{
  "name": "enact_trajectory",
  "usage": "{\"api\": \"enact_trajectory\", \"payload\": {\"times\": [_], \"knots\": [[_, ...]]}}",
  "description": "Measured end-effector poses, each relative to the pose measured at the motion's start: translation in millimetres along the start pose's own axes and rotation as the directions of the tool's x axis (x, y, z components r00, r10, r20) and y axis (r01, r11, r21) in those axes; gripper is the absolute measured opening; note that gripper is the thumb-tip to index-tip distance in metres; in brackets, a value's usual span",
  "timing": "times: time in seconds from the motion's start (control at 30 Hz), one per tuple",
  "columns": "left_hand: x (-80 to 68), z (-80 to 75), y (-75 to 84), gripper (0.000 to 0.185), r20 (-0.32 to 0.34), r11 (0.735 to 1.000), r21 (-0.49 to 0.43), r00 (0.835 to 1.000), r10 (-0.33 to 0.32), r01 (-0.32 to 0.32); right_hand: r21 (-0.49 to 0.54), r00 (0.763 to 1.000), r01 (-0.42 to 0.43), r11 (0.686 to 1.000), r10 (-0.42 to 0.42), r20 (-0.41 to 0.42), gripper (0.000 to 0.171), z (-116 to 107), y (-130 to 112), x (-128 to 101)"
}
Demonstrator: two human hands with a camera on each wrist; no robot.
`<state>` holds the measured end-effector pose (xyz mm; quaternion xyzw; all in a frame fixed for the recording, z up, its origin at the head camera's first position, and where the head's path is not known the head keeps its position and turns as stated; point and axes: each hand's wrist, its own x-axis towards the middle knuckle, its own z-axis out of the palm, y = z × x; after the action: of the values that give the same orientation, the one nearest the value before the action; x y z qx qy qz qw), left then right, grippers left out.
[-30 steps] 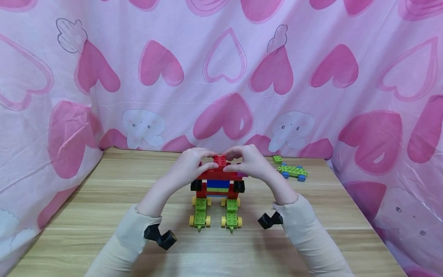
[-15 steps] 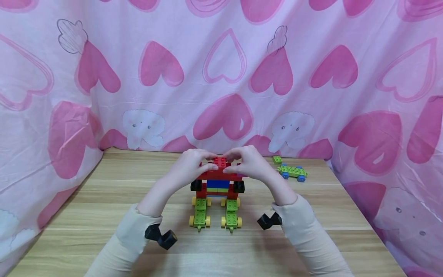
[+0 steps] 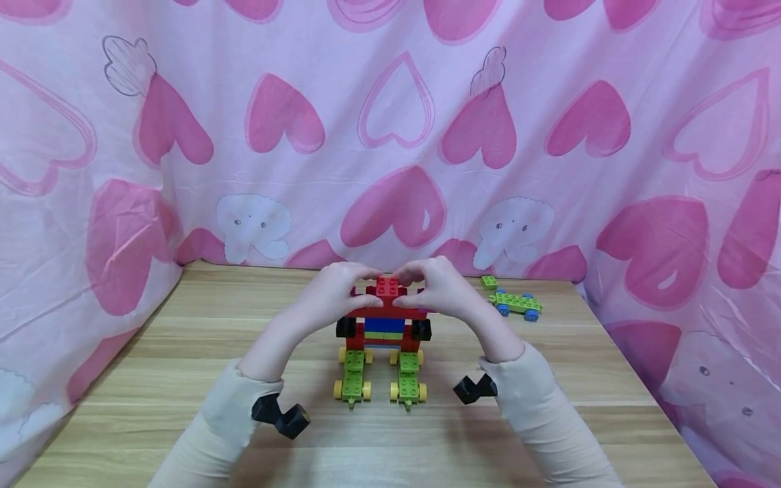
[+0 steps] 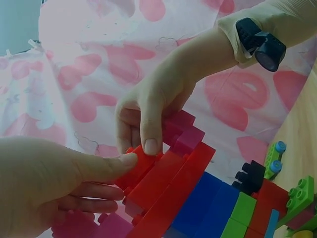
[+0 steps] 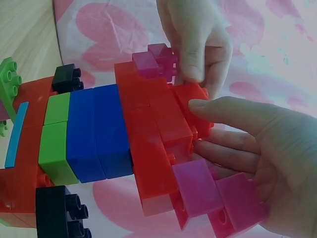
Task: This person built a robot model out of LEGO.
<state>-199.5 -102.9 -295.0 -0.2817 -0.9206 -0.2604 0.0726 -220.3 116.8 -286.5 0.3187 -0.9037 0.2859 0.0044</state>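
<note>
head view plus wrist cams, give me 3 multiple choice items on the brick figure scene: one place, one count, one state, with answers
1. Where is the loose green wheeled piece?
A. right rear of the table
B. in front of the figure
C. on the cloth

2. How many wheeled green bases carry the brick figure?
A. one
B. two
C. four

3. What do both hands do?
A. lie flat
B. pinch the small red top brick
C. hold wheels

Answers:
A, it sits apart at the right rear.
B, two feet show.
B, left hand and right hand meet on it.
</note>
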Motion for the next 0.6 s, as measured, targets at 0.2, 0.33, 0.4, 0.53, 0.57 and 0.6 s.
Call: {"api": "enact_trajectory", "payload": {"times": [0.2,0.33,0.4,0.53,0.57,0.6], "knots": [[1.0,-2.6,-4.5,0.050,0.047,1.000,0.022,0.999,-0.013,0.012,0.008,1.000,-0.004,1.000,0.004,0.003,0.040,0.3,0.3,1.2],[1.9,-2.5,-6.0,0.047,0.093,0.998,0.052,0.995,-0.044,0.040,0.015,1.000,-0.011,1.000,0.011,-0.002,0.038,0.4,0.3,3.4],[2.2,-2.6,-5.9,0.047,0.105,0.997,0.057,0.993,-0.056,0.050,0.010,1.000,-0.006,1.000,0.006,-0.002,0.039,0.7,0.4,4.3],[2.9,-3.2,-4.8,0.045,0.107,0.996,0.061,0.992,-0.064,0.057,0.009,0.999,0.041,0.999,-0.041,0.014,0.042,1.4,-0.3,5.9],[3.2,-3.4,-4.5,0.044,0.106,0.996,0.061,0.992,-0.065,0.059,0.008,0.998,0.058,0.998,-0.058,0.020,0.042,1.6,-0.5,6.3],[3.5,-3.4,-4.5,0.044,0.105,0.997,0.061,0.992,-0.064,0.058,0.011,0.997,0.074,0.997,-0.075,0.027,0.042,1.6,-1.2,6.8]]}}
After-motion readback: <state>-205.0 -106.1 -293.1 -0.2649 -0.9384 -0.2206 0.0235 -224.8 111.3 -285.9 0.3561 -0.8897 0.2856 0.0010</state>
